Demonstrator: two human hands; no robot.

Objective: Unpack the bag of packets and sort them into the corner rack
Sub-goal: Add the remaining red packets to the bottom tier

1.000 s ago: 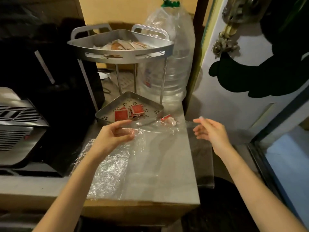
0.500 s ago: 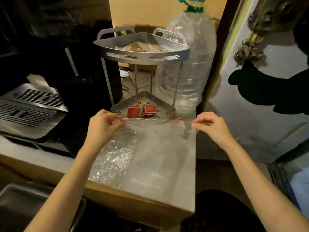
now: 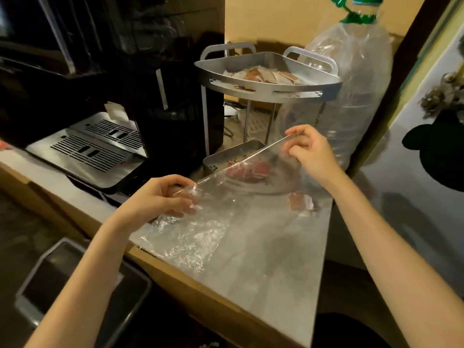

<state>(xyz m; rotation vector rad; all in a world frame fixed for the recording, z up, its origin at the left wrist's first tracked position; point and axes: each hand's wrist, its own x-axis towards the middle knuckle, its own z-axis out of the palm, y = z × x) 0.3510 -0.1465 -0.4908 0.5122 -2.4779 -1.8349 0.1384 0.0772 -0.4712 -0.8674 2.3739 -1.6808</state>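
Observation:
A clear plastic bag lies over the grey counter, its far edge lifted. My left hand pinches the bag's left corner low above the counter. My right hand pinches the right corner higher, in front of the corner rack. The rack's top tier holds several pale brown packets. Red packets lie in the bottom tier, seen through the film. One more red packet lies on the counter under the plastic, below my right hand.
A big clear water bottle with a green cap stands behind the rack on the right. A black coffee machine with a slotted metal drip tray fills the left. The counter's front edge runs diagonally, with a bin below.
Both hands have closed on the bag's far edge and lifted it; my right hand has risen higher, tilting the edge. The view has shifted so the rack sits further right.

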